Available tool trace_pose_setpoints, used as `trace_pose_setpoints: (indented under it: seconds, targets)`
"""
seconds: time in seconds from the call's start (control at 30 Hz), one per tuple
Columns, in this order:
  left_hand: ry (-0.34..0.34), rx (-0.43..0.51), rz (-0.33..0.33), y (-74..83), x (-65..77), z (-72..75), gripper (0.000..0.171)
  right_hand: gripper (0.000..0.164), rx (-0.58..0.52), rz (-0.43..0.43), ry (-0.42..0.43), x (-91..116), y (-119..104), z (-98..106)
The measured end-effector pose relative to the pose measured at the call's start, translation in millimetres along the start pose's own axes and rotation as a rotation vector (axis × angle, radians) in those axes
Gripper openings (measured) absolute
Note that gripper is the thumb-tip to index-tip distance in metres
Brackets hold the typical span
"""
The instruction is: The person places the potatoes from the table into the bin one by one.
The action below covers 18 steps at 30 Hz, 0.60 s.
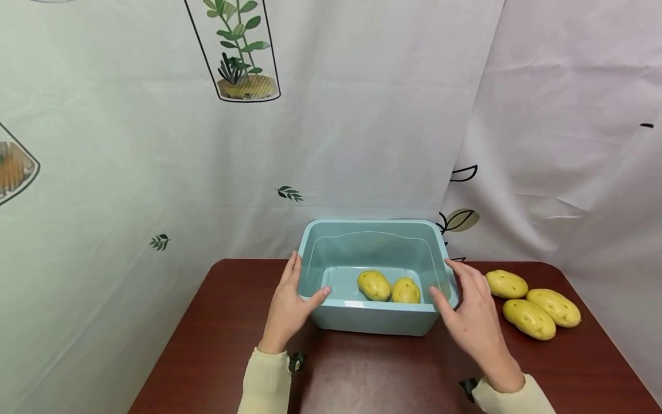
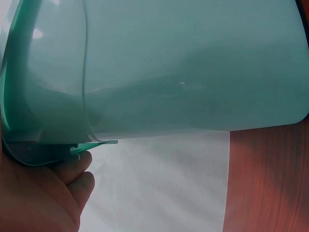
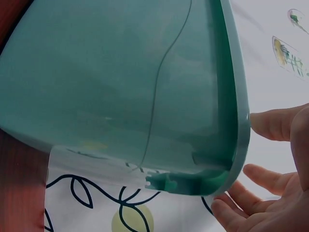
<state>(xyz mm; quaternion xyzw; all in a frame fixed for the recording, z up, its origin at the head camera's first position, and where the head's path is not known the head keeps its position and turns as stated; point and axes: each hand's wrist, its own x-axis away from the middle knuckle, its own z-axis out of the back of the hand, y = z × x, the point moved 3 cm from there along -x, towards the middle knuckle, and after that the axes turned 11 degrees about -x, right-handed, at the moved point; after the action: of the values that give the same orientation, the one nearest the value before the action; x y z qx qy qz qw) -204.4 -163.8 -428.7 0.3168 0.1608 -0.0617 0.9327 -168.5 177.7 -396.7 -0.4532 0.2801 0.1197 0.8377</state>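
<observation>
A light blue plastic tub (image 1: 372,319) stands near the back edge of the table, with two yellow potatoes (image 1: 374,286) on its floor. At the tub's front left corner is my left hand (image 1: 288,313), its fingers extended along the side and the thumb by the front rim. In the left wrist view, those fingertips (image 2: 83,181) lie beside the rim's corner. My right hand (image 1: 473,316) is spread around the front right corner. The right wrist view has its thumb (image 3: 273,124) at the rim and the fingers loosely extended beside it.
Three more potatoes (image 1: 528,319) lie together on the table (image 1: 362,374), right of the tub and close to my right hand. Behind the table hangs a pale cloth (image 1: 362,144) printed with plants.
</observation>
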Motion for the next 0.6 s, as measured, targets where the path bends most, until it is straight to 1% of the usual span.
trace_pose_setpoints:
  seconds: [0.13,0.33,0.6]
  targets:
    - [-0.004,-0.001,0.002,-0.2,0.0,-0.2,0.103,0.061,0.006,-0.01,0.005,0.8,2.8,2.8]
    - [-0.004,-0.004,0.0,0.9,-0.5,0.5,0.103,0.059,0.003,-0.006,0.015,1.4,4.6,7.5]
    - [-0.009,-0.007,0.003,0.7,-0.2,0.7,0.103,0.06,0.019,-0.037,0.013,3.9,8.3,15.6]
